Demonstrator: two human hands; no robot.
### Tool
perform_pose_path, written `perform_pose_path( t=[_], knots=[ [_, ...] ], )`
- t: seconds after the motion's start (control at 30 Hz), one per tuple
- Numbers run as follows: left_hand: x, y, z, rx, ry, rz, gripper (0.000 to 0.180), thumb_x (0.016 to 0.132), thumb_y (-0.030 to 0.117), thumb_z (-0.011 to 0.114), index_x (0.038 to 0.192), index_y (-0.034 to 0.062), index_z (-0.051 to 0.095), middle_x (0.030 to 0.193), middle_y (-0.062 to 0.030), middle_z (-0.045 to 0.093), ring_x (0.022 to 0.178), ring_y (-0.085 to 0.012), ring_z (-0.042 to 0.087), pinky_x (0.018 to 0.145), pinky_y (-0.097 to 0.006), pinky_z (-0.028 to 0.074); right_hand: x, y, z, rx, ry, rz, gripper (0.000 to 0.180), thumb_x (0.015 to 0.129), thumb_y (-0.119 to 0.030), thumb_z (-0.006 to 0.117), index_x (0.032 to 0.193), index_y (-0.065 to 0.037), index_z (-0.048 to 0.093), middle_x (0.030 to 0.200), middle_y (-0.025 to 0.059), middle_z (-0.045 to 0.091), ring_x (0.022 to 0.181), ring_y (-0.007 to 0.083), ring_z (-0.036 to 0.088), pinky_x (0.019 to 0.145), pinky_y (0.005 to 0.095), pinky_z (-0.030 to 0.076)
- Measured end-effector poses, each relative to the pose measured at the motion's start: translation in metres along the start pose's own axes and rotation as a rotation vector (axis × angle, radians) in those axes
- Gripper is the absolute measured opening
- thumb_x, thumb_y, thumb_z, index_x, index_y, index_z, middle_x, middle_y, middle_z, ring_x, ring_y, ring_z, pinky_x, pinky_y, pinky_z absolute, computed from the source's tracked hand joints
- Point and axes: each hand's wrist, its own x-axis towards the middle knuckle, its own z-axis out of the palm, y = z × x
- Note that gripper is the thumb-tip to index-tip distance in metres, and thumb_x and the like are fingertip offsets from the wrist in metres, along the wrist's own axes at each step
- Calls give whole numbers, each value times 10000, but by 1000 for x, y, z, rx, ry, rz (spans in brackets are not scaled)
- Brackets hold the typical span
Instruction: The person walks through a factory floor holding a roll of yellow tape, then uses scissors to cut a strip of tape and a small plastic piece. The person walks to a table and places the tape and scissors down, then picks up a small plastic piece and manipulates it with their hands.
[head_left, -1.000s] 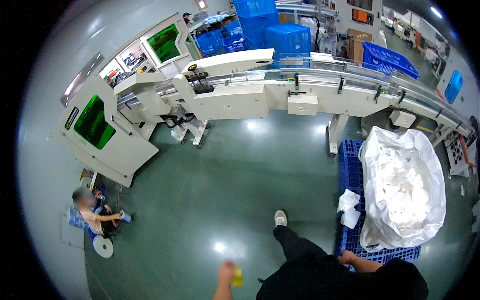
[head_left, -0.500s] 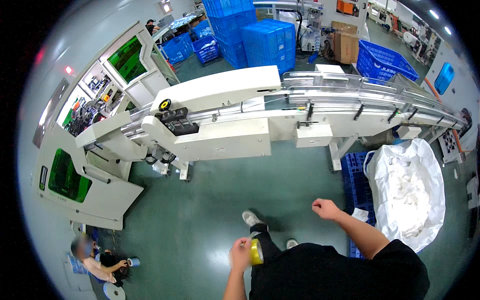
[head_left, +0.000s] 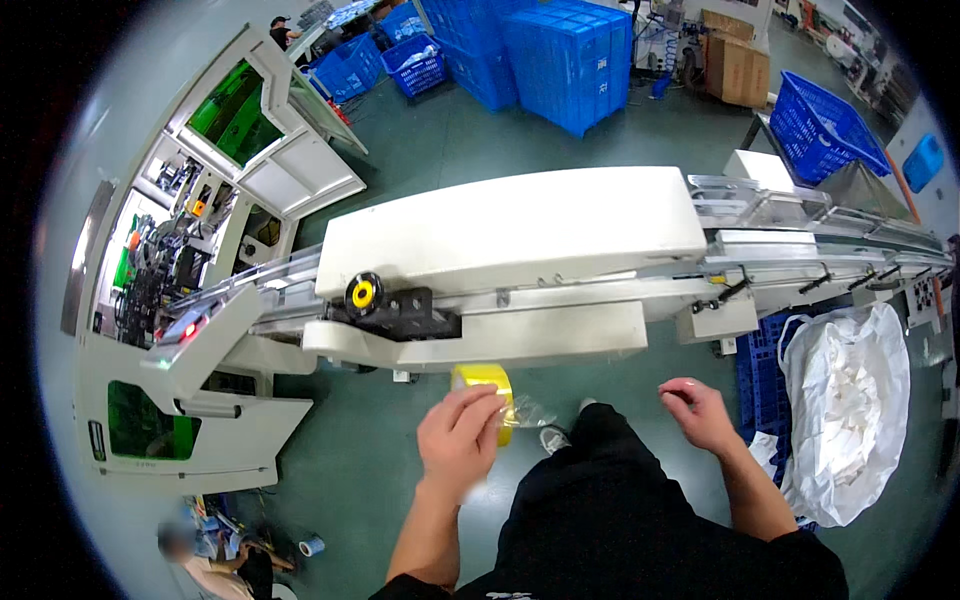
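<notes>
My left hand (head_left: 458, 438) is closed on a roll of yellow tape (head_left: 508, 378), held up in front of my body at the edge of the conveyor machine. A loose, crumpled strip of clear film (head_left: 532, 412) sticks out to the right from beside my fingers. My right hand (head_left: 697, 412) hovers apart from it, over the floor to the right. Its fingers are curled in toward the thumb, and nothing shows in them. The long white conveyor machine (head_left: 520, 215), with a black and yellow hand knob (head_left: 363, 293), stretches across in front of me.
At right, a white sack (head_left: 800, 400) of white scraps stands on a blue pallet (head_left: 757, 375). Machine doors (head_left: 270, 140) hang open at left. Blue crates (head_left: 570, 65) stand beyond the conveyor. A seated person (head_left: 225, 560) works at lower left.
I have stepped closer to the conveyor. My left hand has risen with the tape roll, bringing it near the machine's edge. My right hand has shifted slightly right.
</notes>
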Motion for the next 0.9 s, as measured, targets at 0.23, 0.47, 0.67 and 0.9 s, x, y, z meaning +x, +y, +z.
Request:
perform_pose_path(
  t=[0.23, 0.47, 0.67, 0.9],
  knots=[
    [138, -68, 4, 275, 41, 216, 267, 701, 48, 719, 952, 138, 701, 975, -9, 687, 697, -177, 625, 562, -293, 449, 123, -58, -43, 166, 161, -46, 117, 897, -73, 604, 978, -8, 656, 878, 53, 664, 794, 121, 618, 740, 256, 486],
    [187, -109, 29, 381, -166, 199, 232, 751, 87, 640, 976, 116, 685, 1007, -16, 667, 676, -155, 594, 577, -287, 404, 269, -118, -64, 142, 171, -329, 98, 873, -20, 562, 929, 13, 636, 876, 110, 657, 741, 155, 604, 694, 278, 477],
    [199, -114, 51, 336, -411, 95, 255, 710, 120, 672, 964, 116, 693, 1005, -2, 677, 685, -126, 592, 613, -284, 401, 340, -133, -48, -159, 8, -403, 78, 826, 6, 591, 879, -8, 646, 784, 103, 646, 676, 195, 603, 625, 296, 470],
    [211, -116, 52, 250, -503, 67, 298, 700, 142, 658, 996, 110, 682, 1055, 17, 661, 674, -102, 555, 622, -274, 394, 357, -136, -29, -229, -141, -362, 47, 806, -3, 633, 852, -13, 638, 758, 113, 631, 679, 243, 613, 623, 323, 482]
  ],
)
